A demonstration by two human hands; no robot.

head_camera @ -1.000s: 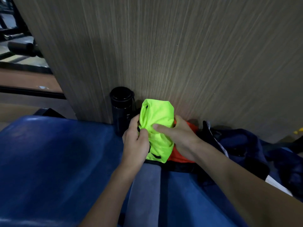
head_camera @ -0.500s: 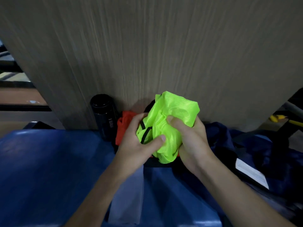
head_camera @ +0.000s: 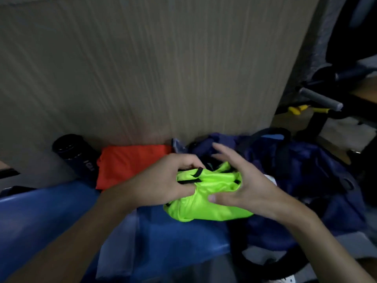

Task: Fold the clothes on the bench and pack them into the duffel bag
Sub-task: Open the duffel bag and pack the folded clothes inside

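The green cloth (head_camera: 204, 207) was pinched in the curled grip of the left hand (head_camera: 161, 180). The right hand (head_camera: 246, 186) was spread wide, with its thumb pressed on the cloth. The cloth was held at the tabletop's (head_camera: 40, 217) right edge, just beside the duffel bag (head_camera: 310, 166). An orange cloth (head_camera: 130, 164) was laid at the back edge, next to a black bottle (head_camera: 75, 154).

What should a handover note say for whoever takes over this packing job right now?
Hands: the left hand grips the bunched neon green garment; the right hand is open, thumb on it, fingers spread.
Things: it sits over the blue bench edge beside the navy duffel bag, not inside. The orange garment lies folded against the wall.
Done: orange folded.
Left: pack both garments into the bag.
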